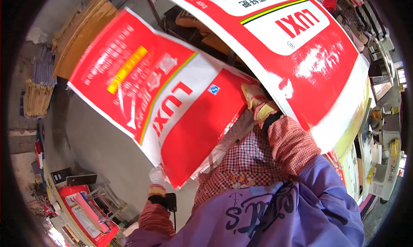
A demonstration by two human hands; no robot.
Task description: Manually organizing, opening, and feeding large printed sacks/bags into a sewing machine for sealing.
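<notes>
A red and white printed plastic sack (193, 126) hangs flat in front of me, its far end tilted up to the left. My left hand (157, 177), in a pale glove, is closed on the sack's near left corner. My right hand (254, 97), in a worn yellowish glove, grips the same sack's right edge; some of its fingers are hidden. Just right of that hand, more red and white sacks (318, 83) lie on a raised surface, their left edge hanging over. Checked sleeves cover both my forearms.
Bundles of stacked sacks (38, 96) and a brown board (81, 32) stand at the far left. Lower left, another red and white sack (84, 217) lies on a bench beside a metal frame. Sewing machines (385, 178) line the right side. Grey floor (103, 139) shows below.
</notes>
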